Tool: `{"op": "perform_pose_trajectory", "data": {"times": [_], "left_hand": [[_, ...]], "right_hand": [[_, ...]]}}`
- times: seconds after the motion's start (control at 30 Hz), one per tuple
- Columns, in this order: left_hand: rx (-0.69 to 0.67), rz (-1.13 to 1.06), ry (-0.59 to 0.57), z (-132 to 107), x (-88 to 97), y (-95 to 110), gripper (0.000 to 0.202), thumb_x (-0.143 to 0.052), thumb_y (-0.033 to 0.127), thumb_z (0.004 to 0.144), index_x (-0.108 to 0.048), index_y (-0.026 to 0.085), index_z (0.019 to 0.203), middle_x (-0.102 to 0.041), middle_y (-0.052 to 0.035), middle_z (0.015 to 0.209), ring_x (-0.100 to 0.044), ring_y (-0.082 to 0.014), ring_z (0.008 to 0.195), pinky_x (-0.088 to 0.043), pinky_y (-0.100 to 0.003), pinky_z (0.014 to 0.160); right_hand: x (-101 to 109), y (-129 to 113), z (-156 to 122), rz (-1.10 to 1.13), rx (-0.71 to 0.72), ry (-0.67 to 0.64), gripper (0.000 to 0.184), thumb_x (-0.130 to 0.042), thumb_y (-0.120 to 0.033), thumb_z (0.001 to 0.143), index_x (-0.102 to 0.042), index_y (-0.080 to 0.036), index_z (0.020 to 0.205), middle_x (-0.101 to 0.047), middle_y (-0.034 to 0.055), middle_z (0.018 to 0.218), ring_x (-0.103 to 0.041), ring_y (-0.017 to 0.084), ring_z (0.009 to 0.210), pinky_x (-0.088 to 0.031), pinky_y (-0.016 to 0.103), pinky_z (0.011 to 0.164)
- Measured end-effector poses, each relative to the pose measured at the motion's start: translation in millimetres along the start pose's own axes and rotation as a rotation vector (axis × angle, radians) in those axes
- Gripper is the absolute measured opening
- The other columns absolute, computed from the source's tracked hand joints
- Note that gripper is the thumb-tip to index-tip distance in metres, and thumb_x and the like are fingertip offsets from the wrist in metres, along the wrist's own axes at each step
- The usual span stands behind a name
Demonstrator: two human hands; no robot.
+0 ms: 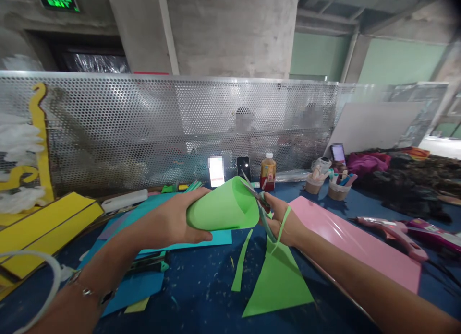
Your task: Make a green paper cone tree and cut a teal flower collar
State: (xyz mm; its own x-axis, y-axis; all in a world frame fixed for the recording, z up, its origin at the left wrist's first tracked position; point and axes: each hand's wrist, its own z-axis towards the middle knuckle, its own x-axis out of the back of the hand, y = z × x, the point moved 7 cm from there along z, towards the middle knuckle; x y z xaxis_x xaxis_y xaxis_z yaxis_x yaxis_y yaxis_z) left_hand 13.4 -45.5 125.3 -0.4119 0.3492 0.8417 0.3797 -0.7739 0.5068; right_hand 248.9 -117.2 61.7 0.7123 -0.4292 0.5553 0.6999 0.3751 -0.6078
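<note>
Now, blue worktop (pixel 201 300): green paper cone (pixel 223 204) held above it, green offcut (pixel 277 281) below the cone.
Cone axis: sideways, between both hands.
Left hand (pixel 169 219): fingers wrapped around cone.
Right hand (pixel 283 221): fingers curled through scissors (pixel 260 204), blades at cone's wide end.

**Two bare hands held close together above the worktop**

Both arms reach forward over the worktop (pixel 201 300), the left forearm (pixel 97 281) rising from the lower left and the right forearm (pixel 363 291) from the lower right; the left hand (pixel 173 219) lies on its side with the back of the hand uppermost, its fingers (pixel 200 196) curled in a firm, rounded grip; the right hand (pixel 284 223) sits just beyond it to the right, wrist bent and fingers (pixel 269 202) drawn inward, closed and partly hidden; the two hands stay apart, not touching.
</note>
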Motion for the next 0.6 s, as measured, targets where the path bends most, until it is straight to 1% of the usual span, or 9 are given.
{"op": "perform_pose_trajectory", "data": {"times": [0.1, 0.17, 0.27, 0.3, 0.33, 0.4, 0.5, 0.53, 0.6], "left_hand": [[0.022, 0.016, 0.012, -1.2, 2.9, -1.9, 0.086, -0.085, 0.059, 0.068, -0.053, 0.022, 0.14, -0.066, -0.0122, 0.132, -0.063, -0.0381, 0.118, -0.055, -0.047, 0.095], [0.023, 0.009, -0.002, -2.2, 4.4, -1.7, 0.087, -0.085, 0.057, 0.068, -0.053, 0.023, 0.141, -0.065, -0.0118, 0.136, -0.063, -0.038, 0.119, -0.055, -0.047, 0.097], [0.032, -0.036, -0.084, -3.9, 2.6, -3.3, 0.09, -0.086, 0.054, 0.067, -0.052, 0.026, 0.145, -0.066, -0.0097, 0.137, -0.064, -0.0379, 0.12, -0.056, -0.045, 0.096], [0.036, -0.051, -0.112, -4.4, 1.6, -4.3, 0.091, -0.086, 0.053, 0.066, -0.051, 0.028, 0.147, -0.067, -0.0089, 0.137, -0.064, -0.0381, 0.121, -0.057, -0.045, 0.095], [0.039, -0.06, -0.133, -4.7, 0.8, -5.5, 0.092, -0.087, 0.052, 0.066, -0.051, 0.029, 0.147, -0.067, -0.0085, 0.137, -0.064, -0.0385, 0.122, -0.057, -0.045, 0.095], [0.033, -0.071, -0.147, -4.6, 0.3, -7.7, 0.093, -0.087, 0.051, 0.065, -0.051, 0.029, 0.148, -0.066, -0.0083, 0.139, -0.063, -0.0386, 0.123, -0.057, -0.046, 0.097], [0.022, -0.081, -0.133, -3.3, 1.3, -10.2, 0.092, -0.086, 0.051, 0.067, -0.05, 0.028, 0.149, -0.066, -0.0094, 0.139, -0.064, -0.0373, 0.122, -0.056, -0.046, 0.098], [0.021, -0.081, -0.131, -2.9, 1.4, -10.7, 0.092, -0.086, 0.051, 0.068, -0.05, 0.028, 0.149, -0.066, -0.0097, 0.138, -0.064, -0.0369, 0.121, -0.056, -0.046, 0.098], [0.021, -0.074, -0.133, -2.6, 1.4, -11.1, 0.09, -0.085, 0.051, 0.069, -0.05, 0.027, 0.149, -0.067, -0.0098, 0.137, -0.065, -0.0364, 0.119, -0.056, -0.045, 0.096]], "right_hand": [[0.9, 0.6, 0.1, -0.054, -0.017, -0.003, 0.023, -0.063, -0.041, 0.086, -0.059, -0.019, 0.083, -0.053, -0.003, 0.068, -0.041, 0.013, 0.063, -0.032, 0.024, 0.056], [2.6, 2.1, 0.0, -0.103, -0.03, 0.014, 0.027, -0.063, -0.042, 0.086, -0.058, -0.018, 0.074, -0.048, -0.0041, 0.062, -0.037, 0.011, 0.061, -0.028, 0.024, 0.054], [6.9, 5.0, -0.2, -0.183, -0.067, 0.077, 0.045, -0.067, -0.049, 0.082, -0.048, -0.018, 0.056, -0.03, -0.0055, 0.054, -0.026, 0.01, 0.058, -0.021, 0.025, 0.052], [7.7, 5.3, -0.2, -0.193, -0.078, 0.09, 0.048, -0.068, -0.051, 0.081, -0.045, -0.018, 0.054, -0.027, -0.0055, 0.054, -0.024, 0.01, 0.058, -0.019, 0.026, 0.052], [7.8, 5.4, -0.1, -0.181, -0.088, 0.091, 0.049, -0.068, -0.052, 0.081, -0.045, -0.018, 0.053, -0.027, -0.0053, 0.054, -0.024, 0.01, 0.058, -0.019, 0.026, 0.052], [7.7, 5.4, 0.3, -0.097, -0.112, 0.075, 0.045, -0.066, -0.053, 0.083, -0.051, -0.018, 0.058, -0.036, -0.0043, 0.054, -0.03, 0.011, 0.057, -0.023, 0.026, 0.052], [9.1, 1.8, 0.8, 0.028, -0.118, 0.043, 0.032, -0.063, -0.049, 0.086, -0.064, -0.019, 0.077, -0.057, -0.0006, 0.065, -0.046, 0.015, 0.062, -0.035, 0.026, 0.057], [10.3, -0.6, 0.9, 0.031, -0.102, 0.04, 0.029, -0.063, -0.048, 0.086, -0.065, -0.019, 0.084, -0.061, 0.0007, 0.071, -0.05, 0.017, 0.066, -0.038, 0.027, 0.06], [11.5, -5.4, 0.7, -0.005, -0.054, 0.035, 0.026, -0.065, -0.046, 0.085, -0.065, -0.021, 0.094, -0.064, 0.0023, 0.081, -0.053, 0.019, 0.073, -0.042, 0.03, 0.067]]}}
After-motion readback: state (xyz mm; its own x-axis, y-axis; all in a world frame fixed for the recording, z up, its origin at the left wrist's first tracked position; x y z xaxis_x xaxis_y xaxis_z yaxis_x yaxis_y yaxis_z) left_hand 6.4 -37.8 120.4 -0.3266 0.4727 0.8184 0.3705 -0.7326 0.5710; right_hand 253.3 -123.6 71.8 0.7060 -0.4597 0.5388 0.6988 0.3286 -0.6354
